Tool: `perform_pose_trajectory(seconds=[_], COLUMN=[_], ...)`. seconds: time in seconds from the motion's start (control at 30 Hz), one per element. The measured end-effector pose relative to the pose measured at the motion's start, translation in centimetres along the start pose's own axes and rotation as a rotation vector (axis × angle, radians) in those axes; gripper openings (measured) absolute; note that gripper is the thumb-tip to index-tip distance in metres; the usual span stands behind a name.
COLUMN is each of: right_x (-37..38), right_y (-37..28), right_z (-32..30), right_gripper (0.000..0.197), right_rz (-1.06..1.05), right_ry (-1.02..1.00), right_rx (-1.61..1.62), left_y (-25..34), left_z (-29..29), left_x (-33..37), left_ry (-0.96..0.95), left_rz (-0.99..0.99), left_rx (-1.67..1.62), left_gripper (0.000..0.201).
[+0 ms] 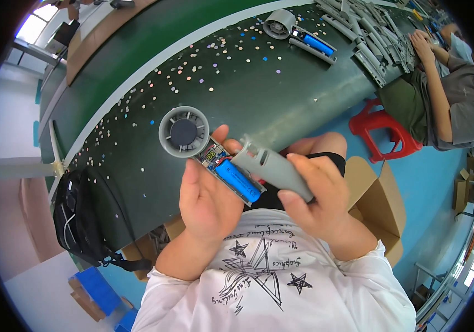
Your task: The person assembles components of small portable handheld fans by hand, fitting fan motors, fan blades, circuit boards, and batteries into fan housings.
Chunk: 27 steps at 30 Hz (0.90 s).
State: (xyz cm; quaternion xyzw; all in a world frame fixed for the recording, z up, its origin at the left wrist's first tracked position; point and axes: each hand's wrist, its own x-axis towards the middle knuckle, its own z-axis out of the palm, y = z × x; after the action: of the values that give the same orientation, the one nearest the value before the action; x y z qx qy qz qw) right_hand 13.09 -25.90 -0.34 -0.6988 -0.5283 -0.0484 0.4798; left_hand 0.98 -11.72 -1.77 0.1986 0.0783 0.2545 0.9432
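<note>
My left hand (213, 202) holds a grey handheld fan (184, 131) whose round head points up and to the left. Its handle lies uncovered, showing a small circuit board (212, 156) and a blue cylindrical battery (237, 180). In my right hand (320, 191) is a grey handle cover (270, 167), a long curved shell with openings at its upper end. The cover hangs tilted just to the right of the uncovered handle, partly overlapping its edge in this view. I cannot tell whether the two touch.
Farther along the green table (248, 94) lies another opened fan (315, 43) with a blue battery. Many grey shells (367, 33) are piled beyond it. Small round discs are scattered about. A black bag (73, 216) is at left, a cardboard box (378, 205) at right. A co-worker sits near a red stool (384, 130).
</note>
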Motion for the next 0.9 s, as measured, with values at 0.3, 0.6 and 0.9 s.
perform_pose_trajectory(seconds=[0.3, 0.6, 0.9], right_x=[-0.3, -0.7, -0.3], right_y=[0.8, -0.2, -0.6], right_z=[-0.8, 0.5, 2.0], right_gripper=[0.04, 0.041, 0.046], right_rz=[-0.003, 0.101, 0.332], right_ry=[0.002, -0.183, -0.326], right_rx=[0.114, 0.572, 0.788], left_y=[0.0, -0.9, -1.1], left_z=[-0.8, 0.0, 0.1], left_x=[0.2, -0.1, -0.6], left_ry=[-0.007, 0.097, 0.029], left_rz=[-0.053, -0.01, 0.041], left_rx=[0.06, 0.142, 0.275], left_gripper=[0.05, 0.05, 0.052])
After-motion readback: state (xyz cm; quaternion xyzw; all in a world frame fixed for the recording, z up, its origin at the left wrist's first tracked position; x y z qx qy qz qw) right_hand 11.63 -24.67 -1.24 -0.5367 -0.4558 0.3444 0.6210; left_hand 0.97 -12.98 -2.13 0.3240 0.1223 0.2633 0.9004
